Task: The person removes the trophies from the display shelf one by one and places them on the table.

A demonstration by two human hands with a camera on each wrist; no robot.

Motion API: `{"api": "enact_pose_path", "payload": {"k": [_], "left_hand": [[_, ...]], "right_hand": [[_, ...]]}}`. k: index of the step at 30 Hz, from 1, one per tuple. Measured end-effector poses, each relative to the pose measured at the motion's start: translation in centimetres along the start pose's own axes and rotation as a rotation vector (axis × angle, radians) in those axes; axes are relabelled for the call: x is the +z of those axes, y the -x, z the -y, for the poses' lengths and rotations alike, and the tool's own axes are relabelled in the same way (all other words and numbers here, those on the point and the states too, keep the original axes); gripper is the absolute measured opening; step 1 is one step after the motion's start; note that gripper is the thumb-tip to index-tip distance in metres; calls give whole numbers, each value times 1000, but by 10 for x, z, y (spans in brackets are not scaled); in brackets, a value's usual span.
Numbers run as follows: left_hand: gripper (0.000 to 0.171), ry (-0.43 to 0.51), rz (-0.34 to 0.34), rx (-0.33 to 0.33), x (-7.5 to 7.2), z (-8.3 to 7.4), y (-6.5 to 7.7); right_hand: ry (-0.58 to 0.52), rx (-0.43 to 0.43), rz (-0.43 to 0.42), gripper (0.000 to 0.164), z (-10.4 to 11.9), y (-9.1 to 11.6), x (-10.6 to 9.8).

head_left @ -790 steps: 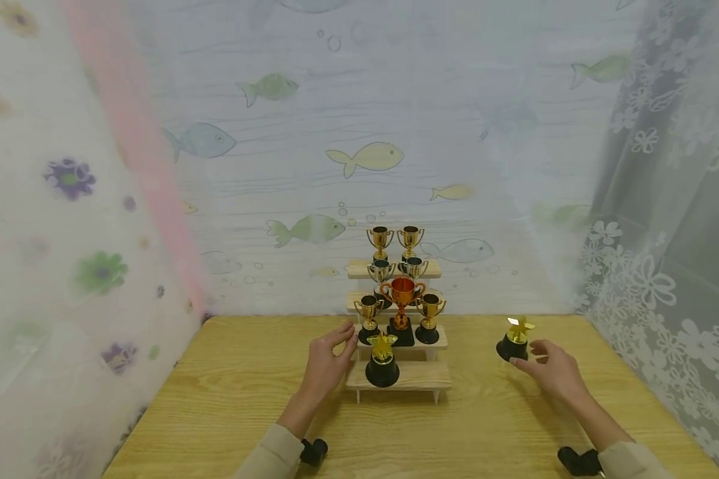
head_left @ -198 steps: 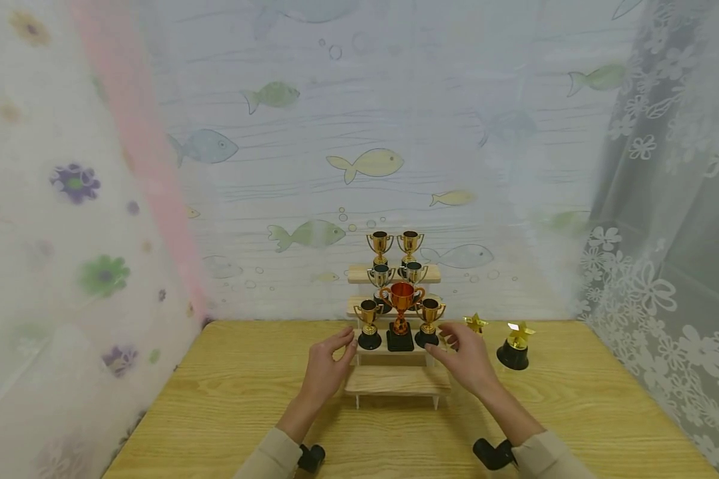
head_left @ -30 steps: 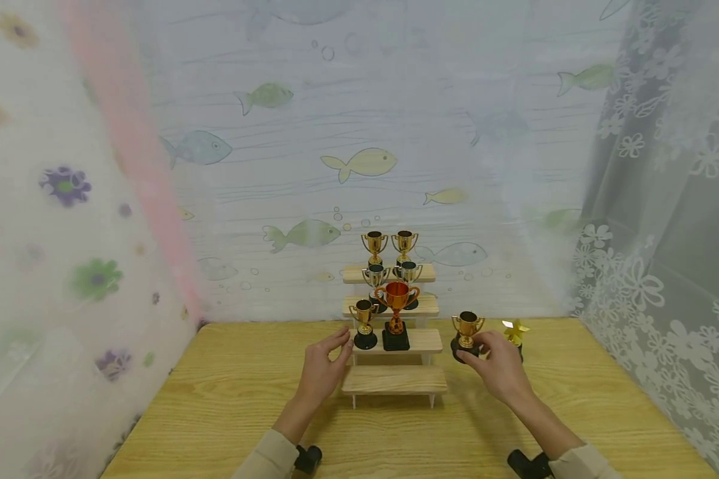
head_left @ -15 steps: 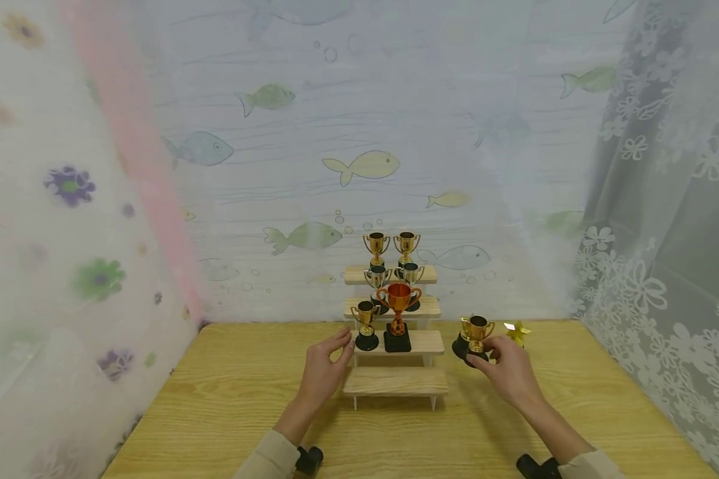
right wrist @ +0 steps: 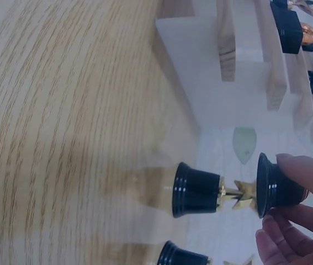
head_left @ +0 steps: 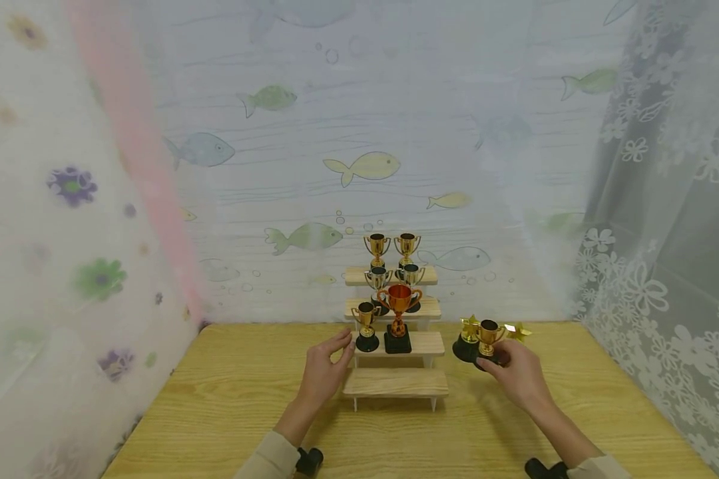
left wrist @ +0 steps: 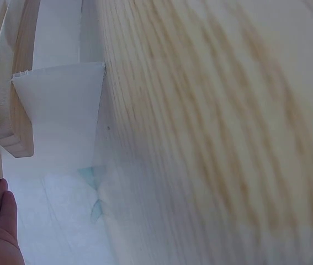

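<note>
Gold cup (head_left: 488, 337): upright, right of the stand (head_left: 395, 382), base clear of the bench (head_left: 245, 399). Right hand (head_left: 520, 374) nearer; its grip, thumb and fingers, pinches the base from the side away from the stand, so cup lies between grip and stand. One star (head_left: 467, 346) just beside it, standward. Left hand (head_left: 327, 368) at stand's left edge, fingers loosely extended, holding nothing.

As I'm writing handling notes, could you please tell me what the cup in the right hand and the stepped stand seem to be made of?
Gold cup in the right hand: shiny gold, metal or metal-coated plastic; its highlights suit either. Its black base looks like glossy plastic, by its reflections.
Stepped stand: matte wooden shelves, by their grain; smooth white supports, perhaps plastic.
</note>
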State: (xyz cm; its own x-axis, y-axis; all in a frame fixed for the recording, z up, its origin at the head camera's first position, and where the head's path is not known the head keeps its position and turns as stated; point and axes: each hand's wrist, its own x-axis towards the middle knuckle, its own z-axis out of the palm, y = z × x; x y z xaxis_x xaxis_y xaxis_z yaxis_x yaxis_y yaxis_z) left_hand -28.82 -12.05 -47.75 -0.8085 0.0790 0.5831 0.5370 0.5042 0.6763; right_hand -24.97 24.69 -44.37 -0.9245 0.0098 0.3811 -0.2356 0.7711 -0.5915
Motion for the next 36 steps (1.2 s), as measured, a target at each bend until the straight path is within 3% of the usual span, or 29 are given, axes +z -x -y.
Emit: {"api": "enact_pose_path", "payload": {"k": [8,17,36], "left_hand": [[33,12,6,-15,0,0,1],[32,13,13,-15,0,0,0],[31,9,4,-3,1,2,-1]], "right_hand": [[-6,29,30,36,-10,-1,-2],[3,46,28,31,-25,-1,-2],[5,174,80,38,-53,-3,0]]}}
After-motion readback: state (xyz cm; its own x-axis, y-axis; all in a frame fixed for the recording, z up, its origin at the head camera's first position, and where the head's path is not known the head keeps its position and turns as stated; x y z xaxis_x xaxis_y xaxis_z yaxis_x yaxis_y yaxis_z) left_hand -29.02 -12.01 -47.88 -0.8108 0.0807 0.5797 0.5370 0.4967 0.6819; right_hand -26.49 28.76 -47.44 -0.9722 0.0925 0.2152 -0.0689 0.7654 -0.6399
